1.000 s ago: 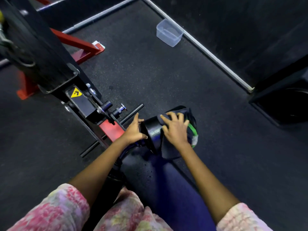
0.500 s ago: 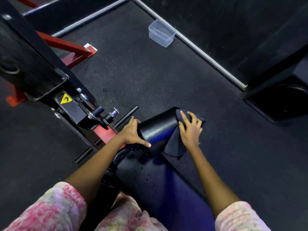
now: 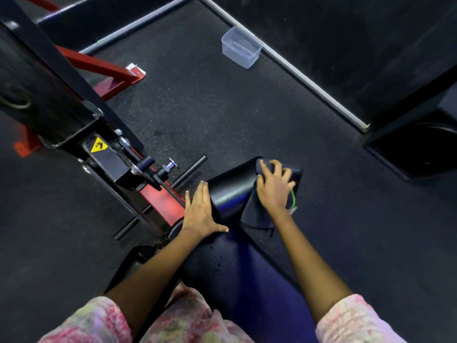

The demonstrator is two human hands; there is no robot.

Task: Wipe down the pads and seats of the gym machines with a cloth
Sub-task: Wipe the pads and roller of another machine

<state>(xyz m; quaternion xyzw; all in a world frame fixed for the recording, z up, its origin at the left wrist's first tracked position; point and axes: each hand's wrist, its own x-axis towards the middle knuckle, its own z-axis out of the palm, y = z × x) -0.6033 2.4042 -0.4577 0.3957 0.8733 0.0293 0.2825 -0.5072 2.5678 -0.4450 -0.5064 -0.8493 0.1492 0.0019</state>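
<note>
Dark cloth draped over the roller pad's far end — pressed there under the right hand, fingers curled into the fabric for scrubbing. Left hand flat, fingers straight, bracing the near end — likely against rolling.

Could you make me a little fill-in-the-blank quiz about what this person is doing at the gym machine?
1. The right hand presses a dark ____ onto the roller pad.
2. The left hand lies ____ on the pad's other end.
3. The warning sticker on the machine is ____.
4. The clear plastic container stands on the ____.

Missing words: cloth; flat; yellow; floor
</note>
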